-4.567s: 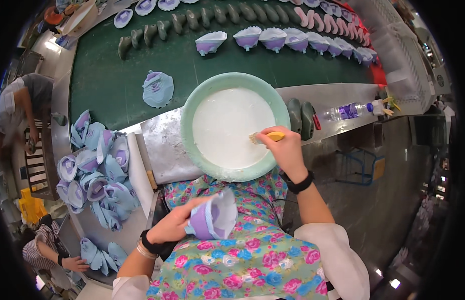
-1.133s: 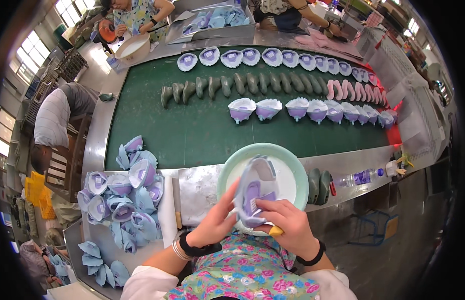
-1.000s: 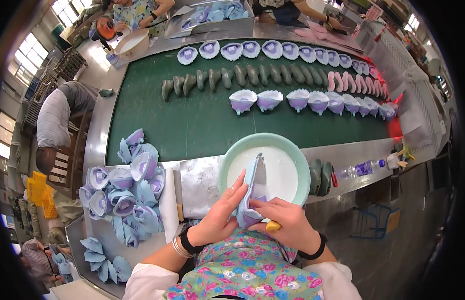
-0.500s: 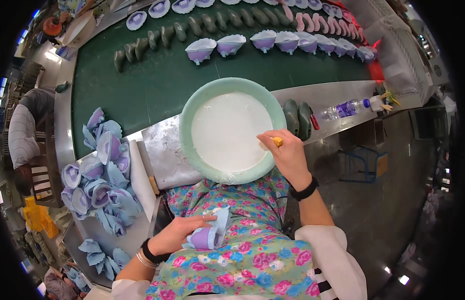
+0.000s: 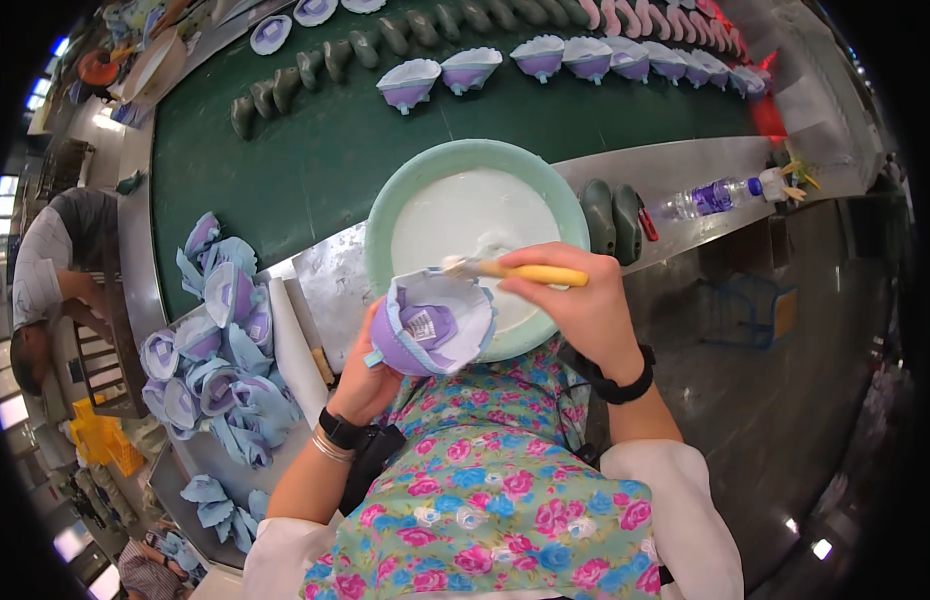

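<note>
My left hand (image 5: 358,383) holds up a cup-shaped, purple and light-blue fabric shoe upper (image 5: 397,335) from below, its opening tilted toward me. In my right hand (image 5: 590,305) is a brush with a yellow handle (image 5: 547,274). Its pale bristles are at the upper's top edge; whether they touch it I cannot tell. Behind both hands stands a mint-green basin (image 5: 475,150) of white liquid (image 5: 455,220). The upper and my right hand hide part of its near rim.
A pile of similar uppers (image 5: 225,375) lies at the left. On the green table (image 5: 285,180) stand rows of purple-blue uppers (image 5: 472,72), dark foot-shaped lasts (image 5: 335,62) and pink curved pieces (image 5: 645,22). Right of the basin are two dark lasts (image 5: 612,215) and a water bottle (image 5: 710,198).
My left hand has lifted the upper from my lap to the basin's near edge and turned its opening up. My right hand has brought the brush from the liquid to the upper.
</note>
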A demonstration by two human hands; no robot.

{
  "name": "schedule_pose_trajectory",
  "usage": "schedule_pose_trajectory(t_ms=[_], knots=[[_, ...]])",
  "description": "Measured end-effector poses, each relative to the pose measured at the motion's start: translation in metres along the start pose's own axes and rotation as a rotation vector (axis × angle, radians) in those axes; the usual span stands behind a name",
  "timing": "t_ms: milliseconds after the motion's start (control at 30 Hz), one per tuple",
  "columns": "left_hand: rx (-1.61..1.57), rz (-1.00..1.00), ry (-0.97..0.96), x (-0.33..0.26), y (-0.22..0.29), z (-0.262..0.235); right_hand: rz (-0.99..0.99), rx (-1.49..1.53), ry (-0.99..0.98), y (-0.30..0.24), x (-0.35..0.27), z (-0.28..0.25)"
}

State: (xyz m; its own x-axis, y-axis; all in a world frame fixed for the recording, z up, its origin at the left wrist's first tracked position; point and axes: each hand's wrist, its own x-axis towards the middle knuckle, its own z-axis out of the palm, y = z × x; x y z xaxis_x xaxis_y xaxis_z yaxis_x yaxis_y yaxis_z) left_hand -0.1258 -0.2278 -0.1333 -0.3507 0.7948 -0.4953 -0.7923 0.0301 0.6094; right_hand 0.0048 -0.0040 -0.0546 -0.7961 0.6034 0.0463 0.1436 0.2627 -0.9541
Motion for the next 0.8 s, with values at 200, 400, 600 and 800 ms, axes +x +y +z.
schedule_pose_trajectory(t_ms=[200, 400, 600, 800], knots=[[0.000, 0.065, -0.012, 0.007, -0.001, 0.019, 0.020, 0.027, 0.003, -0.005, 0.009, 0.001], [-0.007, 0.238, -0.025, 0.009, -0.002, 0.017, 0.291, -0.102, 0.110, 0.002, -0.015, -0.003], [0.248, 0.448, -0.045, 0.013, -0.003, 0.013, 0.379, 0.133, 0.017, -0.033, -0.029, -0.006], [0.027, 0.299, 0.256, 0.016, 0.009, 0.038, 0.207, -0.052, 0.123, -0.007, -0.018, -0.018]])
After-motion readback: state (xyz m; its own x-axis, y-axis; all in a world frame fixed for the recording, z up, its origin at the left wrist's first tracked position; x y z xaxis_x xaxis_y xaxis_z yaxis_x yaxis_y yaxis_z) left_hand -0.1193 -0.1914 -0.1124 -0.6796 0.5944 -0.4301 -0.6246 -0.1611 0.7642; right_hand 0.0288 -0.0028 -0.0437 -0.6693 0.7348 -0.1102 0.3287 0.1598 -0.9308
